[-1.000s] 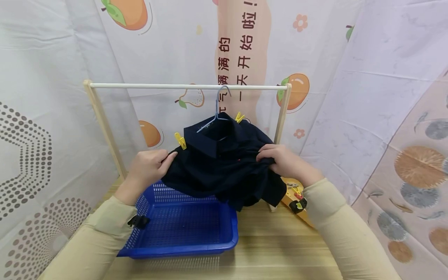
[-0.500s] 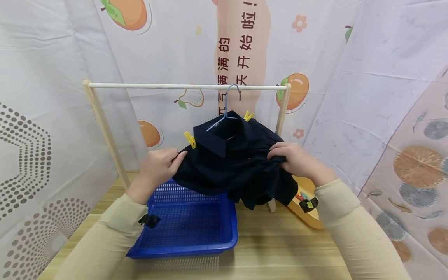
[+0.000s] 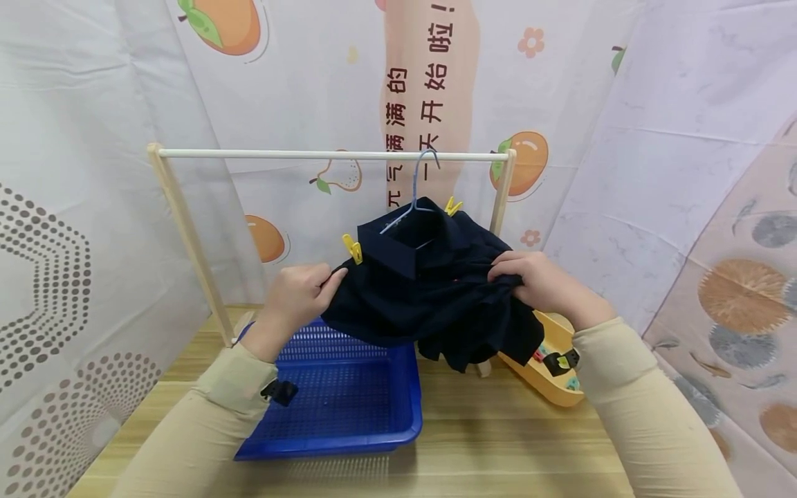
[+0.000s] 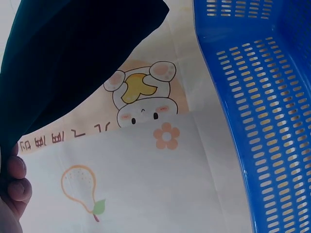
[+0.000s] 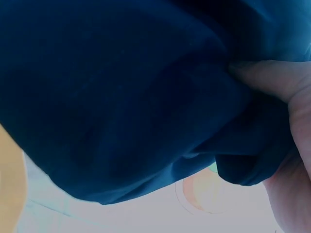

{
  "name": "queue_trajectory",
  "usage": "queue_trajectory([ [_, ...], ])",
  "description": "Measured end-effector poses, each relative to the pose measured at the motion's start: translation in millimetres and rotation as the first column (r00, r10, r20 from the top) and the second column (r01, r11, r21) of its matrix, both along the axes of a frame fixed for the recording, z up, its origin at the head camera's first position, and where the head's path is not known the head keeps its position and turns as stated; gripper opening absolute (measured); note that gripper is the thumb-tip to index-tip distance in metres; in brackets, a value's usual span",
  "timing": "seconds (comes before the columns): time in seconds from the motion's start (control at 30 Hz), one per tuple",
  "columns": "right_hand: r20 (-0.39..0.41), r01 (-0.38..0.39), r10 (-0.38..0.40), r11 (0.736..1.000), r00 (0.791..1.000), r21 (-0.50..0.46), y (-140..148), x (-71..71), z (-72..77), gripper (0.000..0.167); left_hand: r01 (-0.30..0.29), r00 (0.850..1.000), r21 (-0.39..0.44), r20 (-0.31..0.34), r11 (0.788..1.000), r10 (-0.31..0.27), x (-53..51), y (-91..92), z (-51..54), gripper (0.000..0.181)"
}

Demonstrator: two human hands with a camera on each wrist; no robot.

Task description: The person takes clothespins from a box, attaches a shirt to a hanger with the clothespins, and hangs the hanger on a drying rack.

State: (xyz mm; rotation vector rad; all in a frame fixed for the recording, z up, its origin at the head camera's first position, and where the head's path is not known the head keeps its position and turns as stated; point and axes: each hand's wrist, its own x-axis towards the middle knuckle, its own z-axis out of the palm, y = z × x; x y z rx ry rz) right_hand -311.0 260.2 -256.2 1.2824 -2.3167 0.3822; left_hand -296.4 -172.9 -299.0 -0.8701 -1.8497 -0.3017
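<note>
A dark navy collared shirt (image 3: 398,304) hangs on a thin blue wire hanger (image 3: 415,181), whose hook is over the white rail. One yellow clothespin (image 3: 352,249) sits on the shirt's left shoulder, and a second yellow clothespin (image 3: 452,206) on the right. My left hand (image 3: 299,294) pinches the shirt's left side between thumb and fingers. On the other side, my right hand (image 3: 538,280) grips a bunched fold of the cloth. The right wrist view shows the right thumb (image 5: 267,77) pressed into the fabric. The shirt hides the hanger's lower part.
The white rail (image 3: 280,154) rests on wooden posts. Below the shirt, a blue perforated basket (image 3: 330,443) stands on the wooden table (image 3: 486,449). A yellow tray (image 3: 548,387) with colourful small items lies at the right, partly covered by shirt and wrist. Printed curtains enclose the back and sides.
Both hands have moved to the right with the shirt, and the hanger's hook has slid right along the rail. Both hands keep their grip. The basket stays in place.
</note>
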Motion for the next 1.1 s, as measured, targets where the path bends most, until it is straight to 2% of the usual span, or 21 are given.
queue_trajectory([
  [0.13,0.021,0.012,-0.013,1.000,1.000,0.016,0,1.1,1.0,0.049,0.002,1.000,0.006,0.007,1.000,-0.002,-0.3,0.8,-1.0,0.051],
  [0.43,-0.008,0.002,-0.001,1.000,1.000,0.023,2,1.0,-0.8,0.051,0.010,0.999,0.007,0.033,1.000,-0.011,0.1,3.2,-1.0,0.051],
  [0.6,0.002,0.008,-0.008,0.999,1.000,0.034,4,-0.3,-3.6,0.050,0.008,0.999,0.003,0.051,1.000,-0.008,0.6,4.6,-0.9,0.050],
  [0.87,0.004,0.000,0.000,0.999,1.000,0.040,3,0.1,-12.4,0.051,0.020,0.998,-0.001,0.059,1.000,-0.020,0.1,6.7,-2.9,0.050],
  [1.1,0.003,-0.037,0.037,0.999,0.999,0.029,3,-2.2,-25.0,0.049,0.020,0.998,0.000,0.061,1.000,-0.020,0.6,8.0,-5.0,0.050],
])
